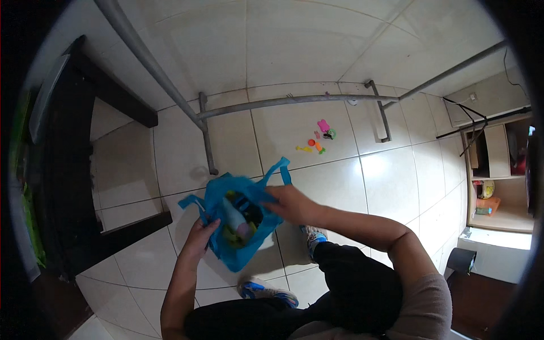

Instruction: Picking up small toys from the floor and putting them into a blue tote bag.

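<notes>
A blue cloth bag [238, 257] with handles hangs above the tiled floor, its mouth turned up towards me. My left hand [202, 233] grips the bag's left rim near one handle. On the other side, my right hand [295, 204] holds the right rim beside the second handle. Inside lie a pale blue and pinkish object [233, 216] and several yellow-green pieces [236, 240]; what they are I cannot tell. Farther out on the floor lie small plastic toys: a pink piece [323, 125], a red-orange disc [311, 143], a yellow piece [304, 148] and an orange carrot shape [318, 146].
A grey metal rack frame [293, 102] stands on the floor beyond the bag. To the left is a dark table or bench [76, 170]. An open wooden shelf unit [497, 182] stands at right, near a dark bin [461, 260]. My shoes [267, 292] are below the bag.
</notes>
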Motion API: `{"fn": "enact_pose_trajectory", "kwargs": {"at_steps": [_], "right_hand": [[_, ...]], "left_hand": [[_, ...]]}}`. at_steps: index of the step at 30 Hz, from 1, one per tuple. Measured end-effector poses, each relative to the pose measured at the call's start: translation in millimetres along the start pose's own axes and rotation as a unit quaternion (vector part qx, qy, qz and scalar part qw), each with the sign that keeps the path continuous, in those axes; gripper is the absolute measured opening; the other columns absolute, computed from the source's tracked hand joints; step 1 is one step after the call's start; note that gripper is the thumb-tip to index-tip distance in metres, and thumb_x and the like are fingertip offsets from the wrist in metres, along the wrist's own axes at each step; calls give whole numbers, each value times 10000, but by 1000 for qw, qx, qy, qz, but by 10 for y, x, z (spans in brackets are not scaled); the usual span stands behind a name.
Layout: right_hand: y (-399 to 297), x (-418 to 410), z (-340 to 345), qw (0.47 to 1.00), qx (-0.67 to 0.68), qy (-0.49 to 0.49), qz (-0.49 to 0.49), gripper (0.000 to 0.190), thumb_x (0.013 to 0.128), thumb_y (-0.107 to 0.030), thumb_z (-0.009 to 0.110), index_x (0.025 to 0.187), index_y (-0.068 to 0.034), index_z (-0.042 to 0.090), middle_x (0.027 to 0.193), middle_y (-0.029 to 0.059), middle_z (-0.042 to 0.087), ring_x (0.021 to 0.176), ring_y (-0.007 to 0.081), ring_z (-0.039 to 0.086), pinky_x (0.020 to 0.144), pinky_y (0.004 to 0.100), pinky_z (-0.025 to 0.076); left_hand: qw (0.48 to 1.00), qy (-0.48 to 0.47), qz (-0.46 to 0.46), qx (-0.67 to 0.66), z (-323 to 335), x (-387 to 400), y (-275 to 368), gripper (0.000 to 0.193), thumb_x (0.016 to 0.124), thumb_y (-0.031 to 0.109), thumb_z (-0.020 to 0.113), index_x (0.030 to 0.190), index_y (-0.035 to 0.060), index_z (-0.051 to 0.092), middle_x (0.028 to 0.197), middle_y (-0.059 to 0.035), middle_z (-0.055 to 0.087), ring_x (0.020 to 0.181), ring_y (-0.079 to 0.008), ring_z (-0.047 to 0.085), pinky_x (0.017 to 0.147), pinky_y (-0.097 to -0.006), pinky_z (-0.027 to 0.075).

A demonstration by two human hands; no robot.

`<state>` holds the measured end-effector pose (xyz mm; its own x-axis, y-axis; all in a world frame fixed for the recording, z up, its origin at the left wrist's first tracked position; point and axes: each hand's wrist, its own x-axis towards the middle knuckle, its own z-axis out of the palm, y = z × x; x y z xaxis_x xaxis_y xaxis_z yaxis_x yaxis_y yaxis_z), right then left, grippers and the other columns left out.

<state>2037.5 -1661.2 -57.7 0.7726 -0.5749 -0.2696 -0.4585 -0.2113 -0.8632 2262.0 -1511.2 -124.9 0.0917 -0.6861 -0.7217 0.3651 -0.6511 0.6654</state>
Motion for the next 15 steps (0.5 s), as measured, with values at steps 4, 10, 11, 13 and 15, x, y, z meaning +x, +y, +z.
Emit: {"fn": "enact_pose_trajectory", "kwargs": {"at_steps": [4,10,11,13,15], "right_hand": [[453,-98,-74,998,27,34,54,201,774,-136,545,909,12,526,745,192,574,702,322,578,631,371,451],[1113,-137,-358,992,-14,-49,112,390,811,-364,530,900,15,549,810,161,588,752,270,580,634,351,449],[1236,-96,-436,988,23,1,152,444,802,-420,533,887,15,550,799,143,587,740,240,578,623,336,446],[1690,94,-625,939,199,86,267,481,771,-461,557,869,9,556,768,108,575,695,172,549,598,299,435],[2156,204,-738,924,139,169,313,431,763,-417,586,871,-1,560,744,87,554,666,123,510,580,270,419]], "left_hand": [[997,-42,9,-65,154,59,147,339,828,166,556,1127,25,478,1022,-43,557,936,-133,522,834,-263,401],[998,-49,-5,31,338,252,298,413,830,174,554,1173,-20,430,1089,-66,526,989,-136,499,854,-252,387],[998,-52,-5,32,378,298,317,413,830,174,554,1173,-20,430,1089,-66,526,989,-136,499,854,-252,387],[993,-65,21,98,504,372,357,442,828,178,556,1186,-39,411,1108,-71,513,998,-131,485,859,-244,378],[990,-80,8,117,660,399,497,442,828,180,556,1181,-45,412,1104,-72,513,985,-130,485,854,-238,376]]}}
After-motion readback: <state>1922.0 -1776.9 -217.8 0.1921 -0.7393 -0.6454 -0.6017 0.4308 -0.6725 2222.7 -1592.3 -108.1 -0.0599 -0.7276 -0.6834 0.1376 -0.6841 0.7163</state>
